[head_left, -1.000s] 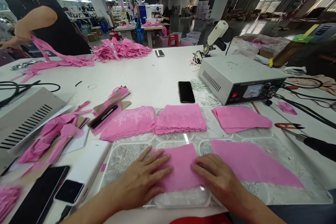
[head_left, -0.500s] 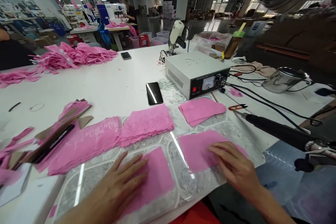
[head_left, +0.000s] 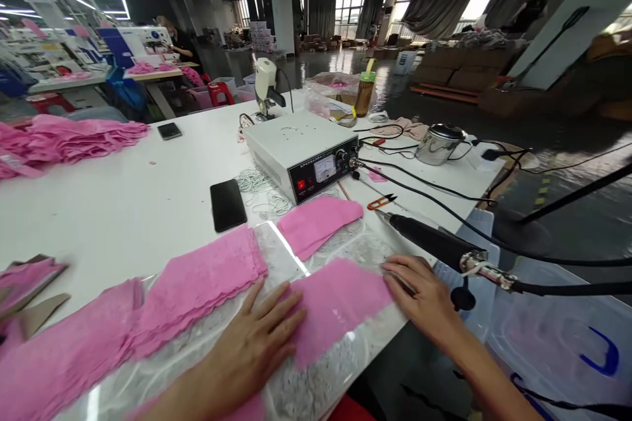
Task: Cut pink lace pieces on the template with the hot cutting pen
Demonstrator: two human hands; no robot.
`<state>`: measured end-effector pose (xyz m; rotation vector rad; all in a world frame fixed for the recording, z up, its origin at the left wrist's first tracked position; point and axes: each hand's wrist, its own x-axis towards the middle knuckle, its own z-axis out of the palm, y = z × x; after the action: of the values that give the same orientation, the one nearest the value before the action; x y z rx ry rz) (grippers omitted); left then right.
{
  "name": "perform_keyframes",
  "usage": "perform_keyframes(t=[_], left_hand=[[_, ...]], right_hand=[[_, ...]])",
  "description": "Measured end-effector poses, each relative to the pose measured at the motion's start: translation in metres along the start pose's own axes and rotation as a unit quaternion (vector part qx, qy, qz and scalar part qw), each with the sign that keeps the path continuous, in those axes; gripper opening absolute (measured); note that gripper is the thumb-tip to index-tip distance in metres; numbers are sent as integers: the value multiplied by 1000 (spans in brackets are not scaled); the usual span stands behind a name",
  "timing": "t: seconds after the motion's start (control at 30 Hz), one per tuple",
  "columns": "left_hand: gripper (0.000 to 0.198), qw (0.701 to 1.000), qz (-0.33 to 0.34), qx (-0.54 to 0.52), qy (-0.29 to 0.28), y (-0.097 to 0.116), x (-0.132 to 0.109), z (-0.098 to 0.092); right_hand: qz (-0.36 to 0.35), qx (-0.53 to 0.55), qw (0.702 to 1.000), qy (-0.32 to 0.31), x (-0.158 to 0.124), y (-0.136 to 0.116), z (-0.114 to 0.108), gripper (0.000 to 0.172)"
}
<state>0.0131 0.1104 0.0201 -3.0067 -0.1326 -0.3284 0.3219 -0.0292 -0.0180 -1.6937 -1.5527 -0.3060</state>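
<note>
I see pink panel flat by worktop's near-right edge | left hand open at its left side; right hand at its right tip, grip I can't tell | I judge spreading nearly done; what's left isn't shown

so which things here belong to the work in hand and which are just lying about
Seemingly the job's:
pink cloth piece by the left hand and right hand
marbled sheet beneath
pink stack left of it

Seemingly just lying about:
black phone
glass jug
green-lidded bottle
</note>
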Motion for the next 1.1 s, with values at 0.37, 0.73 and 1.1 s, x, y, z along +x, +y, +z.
perform_keyframes(t=[0.37, 0.73, 1.1], left_hand=[[37, 996, 0, 82, 28, 14, -10, -2], [35, 993, 17, 107, 42, 11, -9, -4], [40, 992, 29, 121, 13, 9, -9, -5]], right_hand=[[1, 33, 999, -8, 7, 0, 0, 14], [32, 60, 998, -9, 0, 10, 5, 13], [72, 106, 991, -40, -7, 12, 1, 16]])
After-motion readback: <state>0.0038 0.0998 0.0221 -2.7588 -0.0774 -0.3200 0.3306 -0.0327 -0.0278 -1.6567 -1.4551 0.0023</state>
